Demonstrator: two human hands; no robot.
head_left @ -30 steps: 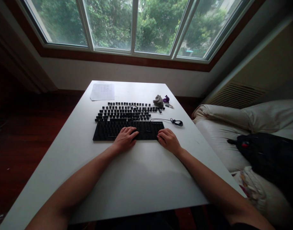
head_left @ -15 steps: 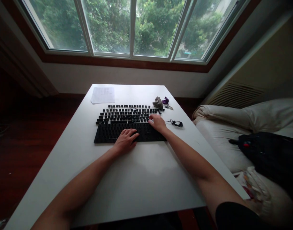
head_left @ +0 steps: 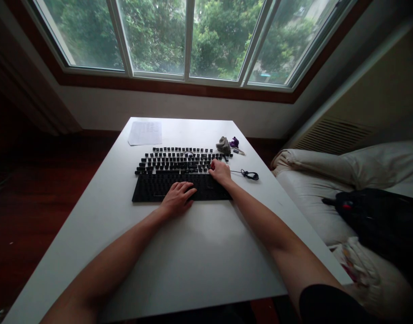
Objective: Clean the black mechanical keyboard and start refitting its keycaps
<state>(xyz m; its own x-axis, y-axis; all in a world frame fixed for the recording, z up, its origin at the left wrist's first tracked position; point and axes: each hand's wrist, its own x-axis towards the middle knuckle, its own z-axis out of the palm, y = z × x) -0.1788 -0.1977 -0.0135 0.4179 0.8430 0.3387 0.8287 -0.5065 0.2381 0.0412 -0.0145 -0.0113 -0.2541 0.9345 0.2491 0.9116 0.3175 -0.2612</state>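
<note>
A black keyboard (head_left: 149, 186) lies lengthwise across the white table, its keycaps off at least in part. My left hand (head_left: 178, 195) rests on its lower middle with the fingers stretched out and apart. Over the upper right part of the keyboard, my right hand (head_left: 220, 172) is closed, fingers curled together. A small dark red bit shows at those fingertips, too small to name. Behind the keyboard, loose black keycaps (head_left: 172, 159) stand in several rows, the right ones close to my right hand.
A coiled black cable (head_left: 250, 174) lies right of the keyboard. Farther back are a grey cloth (head_left: 223, 145), a purple cloth (head_left: 234, 142) and small slim tools (head_left: 239, 152). Paper sheets (head_left: 145, 133) lie at the back left. A sofa (head_left: 307, 198) with a black bag (head_left: 375, 216) stands at right.
My right hand has drawn slightly left and its fingers are curled in more, with the dark red bit now showing. My left hand has stayed in place.
</note>
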